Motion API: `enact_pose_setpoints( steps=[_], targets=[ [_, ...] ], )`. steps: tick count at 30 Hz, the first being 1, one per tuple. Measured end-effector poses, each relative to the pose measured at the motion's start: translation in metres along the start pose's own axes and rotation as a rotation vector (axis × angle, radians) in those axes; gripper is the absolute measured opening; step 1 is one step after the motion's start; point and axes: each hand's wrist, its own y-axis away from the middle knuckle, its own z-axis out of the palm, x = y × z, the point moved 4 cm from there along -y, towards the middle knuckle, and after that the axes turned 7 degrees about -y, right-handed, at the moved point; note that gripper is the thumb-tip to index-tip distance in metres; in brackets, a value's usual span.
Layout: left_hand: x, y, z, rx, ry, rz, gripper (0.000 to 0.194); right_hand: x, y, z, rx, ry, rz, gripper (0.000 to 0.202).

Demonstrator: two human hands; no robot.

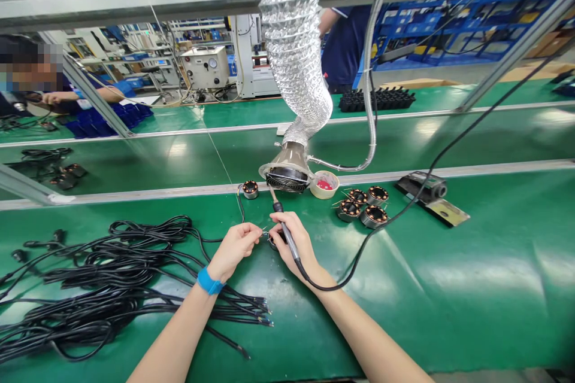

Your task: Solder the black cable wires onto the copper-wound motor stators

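The wound stator [272, 242] is down on the green counter [404, 323], or just above it, between my two hands and near the middle of the view; my fingers cover much of it, so I cannot tell if its base touches. My left grip [238, 246] is pinched closed on thin wires [265, 232] at the stator's left side. My right grip [294, 245] is closed around the soldering iron [290, 240], pen-like, while its fingertips also rest against the stator.

I judge this piece to be partway: its wires are at my fingertips, but whether any joint is made is too small to see. Beyond it, another stator [250, 189] has a black lead [242, 209] curving from its left side, and I take that one to be joined. The four stators [374, 215] grouped to the right have bare leads sticking out and no black cable, so they look undone. Many black cables [96, 275] lie coiled to my left, their stripped ends pointing right, so I think most of the work is left.

As for direction, the stator is a short ring; what shows suggests it lies flat with its axis roughly upright, though I cannot be sure of any tilt. Its wires point left, toward my pinch. The iron's long axis slants away from me and slightly left, its tip pointing up beneath the extraction hood [294, 154], away from the wires.
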Motion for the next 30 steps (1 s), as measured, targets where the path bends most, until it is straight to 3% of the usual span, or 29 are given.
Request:
enact_pose_setpoints(
  steps=[11,19,30],
  targets=[
    [0.002,0.002,0.002,0.008,-0.132,0.019,0.036,-0.004,0.000,-0.002,0.029,0.029,0.005,0.034],
    [0.003,0.002,0.002,0.008,-0.149,0.014,0.037,-0.024,0.006,-0.029,0.324,0.151,-0.097,0.015],
    [0.002,0.002,0.001,0.007,-0.133,0.015,0.035,-0.031,0.011,-0.026,0.242,0.164,-0.208,0.023]
  ],
)
